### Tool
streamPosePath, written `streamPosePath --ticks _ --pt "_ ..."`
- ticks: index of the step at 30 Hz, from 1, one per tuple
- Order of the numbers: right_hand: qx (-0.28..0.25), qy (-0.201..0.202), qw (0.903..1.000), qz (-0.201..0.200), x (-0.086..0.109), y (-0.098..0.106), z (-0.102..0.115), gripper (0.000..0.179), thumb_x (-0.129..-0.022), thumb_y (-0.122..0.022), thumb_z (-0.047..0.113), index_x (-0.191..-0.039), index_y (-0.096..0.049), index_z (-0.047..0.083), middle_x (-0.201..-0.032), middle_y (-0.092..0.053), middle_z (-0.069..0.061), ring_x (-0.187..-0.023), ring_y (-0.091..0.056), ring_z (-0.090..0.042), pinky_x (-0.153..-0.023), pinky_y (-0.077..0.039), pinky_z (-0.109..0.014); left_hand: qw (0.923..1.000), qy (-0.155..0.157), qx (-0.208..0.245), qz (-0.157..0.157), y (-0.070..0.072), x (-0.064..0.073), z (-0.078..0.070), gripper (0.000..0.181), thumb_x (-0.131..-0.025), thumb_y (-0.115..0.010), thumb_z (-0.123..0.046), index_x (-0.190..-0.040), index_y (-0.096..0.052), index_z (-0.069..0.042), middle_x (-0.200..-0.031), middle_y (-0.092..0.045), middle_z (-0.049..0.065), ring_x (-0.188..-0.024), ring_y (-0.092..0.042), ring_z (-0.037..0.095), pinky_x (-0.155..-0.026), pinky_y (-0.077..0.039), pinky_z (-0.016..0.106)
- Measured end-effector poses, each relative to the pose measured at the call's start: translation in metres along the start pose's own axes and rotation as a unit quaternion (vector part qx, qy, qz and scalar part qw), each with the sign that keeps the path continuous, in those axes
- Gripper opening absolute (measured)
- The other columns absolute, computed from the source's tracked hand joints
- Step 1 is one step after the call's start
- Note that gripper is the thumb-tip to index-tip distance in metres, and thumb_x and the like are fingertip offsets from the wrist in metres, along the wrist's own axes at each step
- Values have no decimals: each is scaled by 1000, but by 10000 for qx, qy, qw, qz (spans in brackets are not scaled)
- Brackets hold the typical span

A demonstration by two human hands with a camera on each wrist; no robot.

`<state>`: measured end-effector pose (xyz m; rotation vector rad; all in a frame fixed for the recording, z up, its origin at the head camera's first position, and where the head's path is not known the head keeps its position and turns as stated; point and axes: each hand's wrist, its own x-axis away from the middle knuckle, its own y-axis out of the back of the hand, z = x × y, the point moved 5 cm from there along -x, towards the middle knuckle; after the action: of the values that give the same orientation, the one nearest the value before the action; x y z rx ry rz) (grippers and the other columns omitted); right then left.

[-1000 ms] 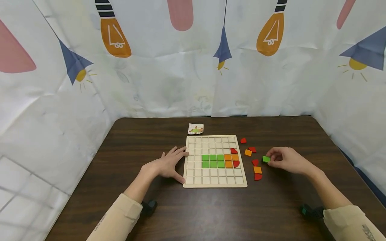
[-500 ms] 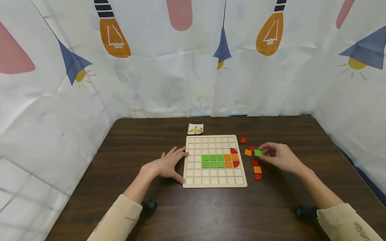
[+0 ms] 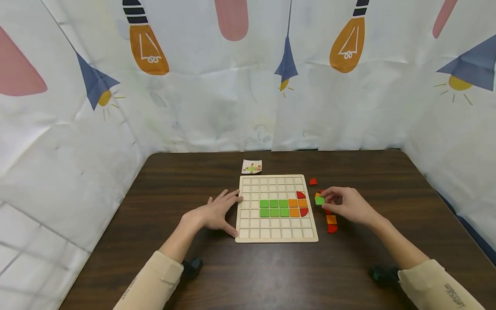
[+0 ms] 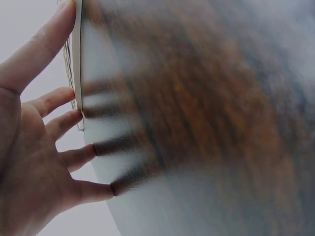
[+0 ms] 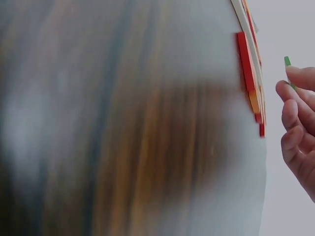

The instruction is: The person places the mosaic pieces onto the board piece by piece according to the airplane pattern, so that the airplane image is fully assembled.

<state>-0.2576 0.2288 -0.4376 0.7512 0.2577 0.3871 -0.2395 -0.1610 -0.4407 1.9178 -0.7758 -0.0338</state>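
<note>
My right hand (image 3: 346, 205) pinches a green square tile (image 3: 319, 200) between thumb and fingers, just off the right side of the pale grid board (image 3: 277, 233). In the right wrist view the green tile (image 5: 288, 62) shows edge-on at the fingertips, above the table. My left hand (image 3: 212, 212) spreads its fingers along the board's left edge, thumb at the lower corner; the left wrist view has the thumb and two fingertips against the board's edge (image 4: 77, 59). On the board lie green squares (image 3: 274, 208), orange squares (image 3: 293, 208) and two red quarter-round tiles (image 3: 300, 195).
Loose tiles lie right of the board: a red one (image 3: 313, 181) farther back, an orange square (image 3: 331, 219) and a red quarter-round (image 3: 332, 228) nearer, others partly behind the right hand. A small picture card (image 3: 252, 166) lies behind the board. The dark table (image 3: 263, 275) meets a printed cloth.
My right hand has moved left toward the board, carrying the green tile from beyond the loose pieces to over the orange one. My left hand stays put.
</note>
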Motion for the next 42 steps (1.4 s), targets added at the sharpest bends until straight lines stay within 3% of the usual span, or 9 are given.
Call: streamPosePath --ticks 12,31,42 --pt "226 210 9990 311 -13 -17 14 23 -91 -81 16 -112 -73 10 -89 -66 6 -76 -60 -14 -65 -52 -28 10000 -9 -11 1 0 0 -2 105 -78 -90 -45 -161 -34 -12 -171 -12 9 -155 -2 41 -111 -8 78" --pt "25 834 9939 724 -33 -52 55 21 -92 -79 12 -111 -73 6 -85 -65 10 -77 -60 -10 -67 -52 -27 10000 24 8 10 1 2 -1 105 -78 -90 -45 -160 -34 -12 -171 -12 10 -155 -2 41 -111 -7 78" --pt "-48 1164 9904 740 -46 -72 76 24 -91 -80 13 -111 -72 4 -86 -65 11 -79 -60 -8 -70 -53 -27 10000 -2 52 -7 1 2 -3 105 -78 -91 -43 -160 -35 -10 -171 -13 10 -155 -3 41 -110 -7 79"
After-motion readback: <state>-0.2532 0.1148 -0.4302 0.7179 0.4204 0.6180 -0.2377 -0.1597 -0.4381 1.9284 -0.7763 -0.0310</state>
